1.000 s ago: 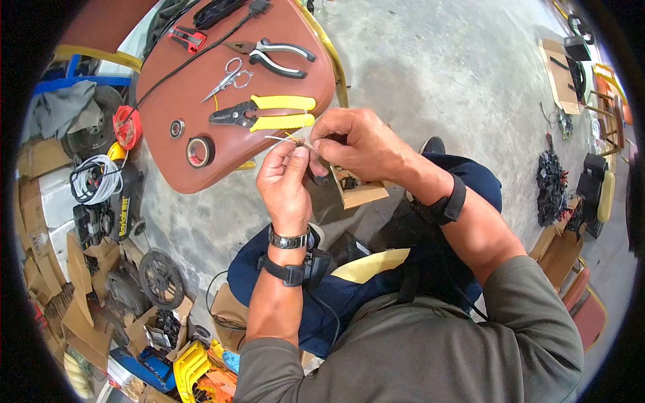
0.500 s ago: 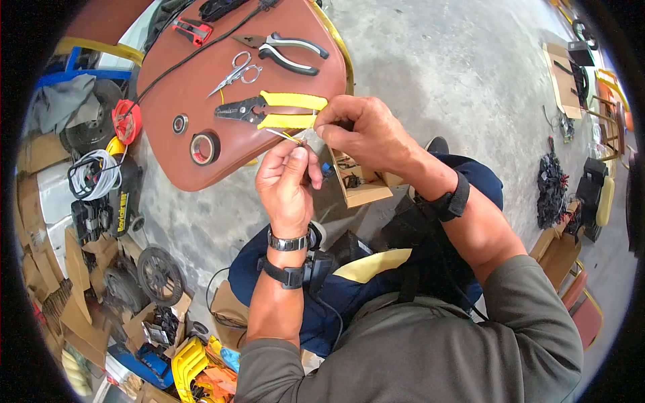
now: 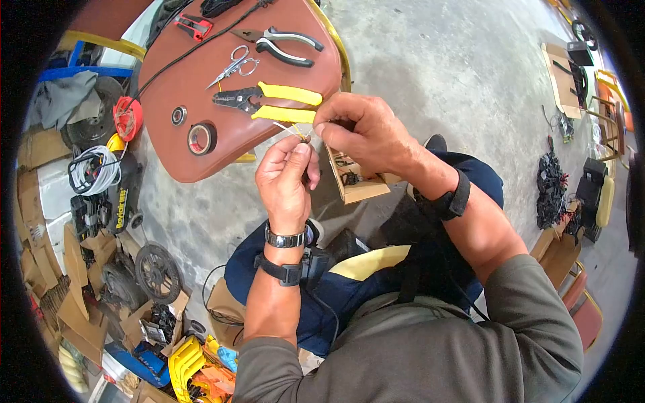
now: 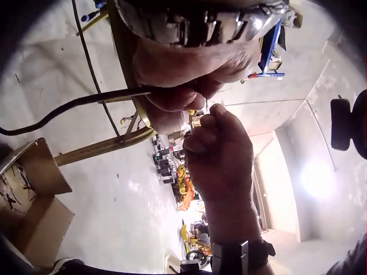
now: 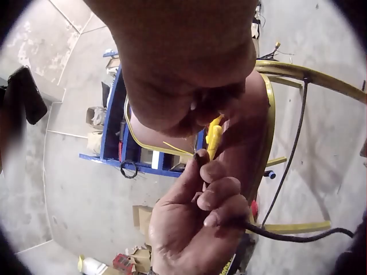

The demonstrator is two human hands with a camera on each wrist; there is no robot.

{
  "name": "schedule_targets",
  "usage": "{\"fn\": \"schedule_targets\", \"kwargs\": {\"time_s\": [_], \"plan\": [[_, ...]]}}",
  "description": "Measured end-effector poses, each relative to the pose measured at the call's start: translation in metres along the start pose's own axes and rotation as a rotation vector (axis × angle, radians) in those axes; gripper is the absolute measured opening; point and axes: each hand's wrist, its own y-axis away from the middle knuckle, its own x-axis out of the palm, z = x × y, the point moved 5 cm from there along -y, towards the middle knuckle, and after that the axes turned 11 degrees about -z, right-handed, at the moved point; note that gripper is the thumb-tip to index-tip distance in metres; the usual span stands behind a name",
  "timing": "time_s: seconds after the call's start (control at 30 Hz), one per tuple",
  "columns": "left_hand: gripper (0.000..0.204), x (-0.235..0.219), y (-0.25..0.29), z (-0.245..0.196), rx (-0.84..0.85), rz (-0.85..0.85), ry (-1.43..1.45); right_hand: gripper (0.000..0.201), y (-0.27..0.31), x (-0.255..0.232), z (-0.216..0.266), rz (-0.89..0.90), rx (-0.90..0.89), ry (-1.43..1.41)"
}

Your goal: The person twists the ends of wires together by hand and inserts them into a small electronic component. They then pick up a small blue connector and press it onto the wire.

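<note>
My left hand [image 3: 285, 178] pinches the end of a dark cable [image 4: 74, 103] between thumb and fingers. A white wire [image 3: 285, 126] and a yellow wire [image 5: 178, 149] stick out from its fingertips. Close by on the right, my right hand [image 3: 366, 131] has its fingers curled, thumb against forefinger; a thin strand [image 4: 207, 103] runs between the two hands in the left wrist view. Yellow-handled wire strippers [image 3: 285, 114] lie on the brown padded seat [image 3: 164, 144], just beyond the fingertips. The right fingertips are partly hidden in the head view.
On the seat also lie scissors [image 3: 235, 66], pliers [image 3: 289, 50], a red cutter [image 3: 193, 27], a tape roll [image 3: 200, 139] and a small ring [image 3: 179, 115]. An open cardboard box [image 3: 363, 191] stands below the hands. Wheels [image 3: 158, 272] and cartons are at the left.
The right hand has drawn slightly up and away from the left fingertips, where both were close together. The left hand keeps its pinch. The seat has shifted a little in view.
</note>
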Motion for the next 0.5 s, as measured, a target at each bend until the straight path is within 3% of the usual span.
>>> {"fn": "schedule_targets", "kwargs": {"time_s": [0.27,0.47,0.5], "plan": [[0.016,0.001,0.009,0.003,-0.023,-0.018,-0.038,0.011,0.006,-0.005,0.003,-0.071,-0.076,0.072],[0.017,-0.001,0.011,0.004,0.021,-0.017,-0.017,0.005,0.021,0.007,0.011,0.044,-0.377,0.106],[0.017,0.000,0.011,0.004,0.021,-0.013,-0.022,0.006,0.023,0.009,0.008,0.060,-0.364,0.104]]}}
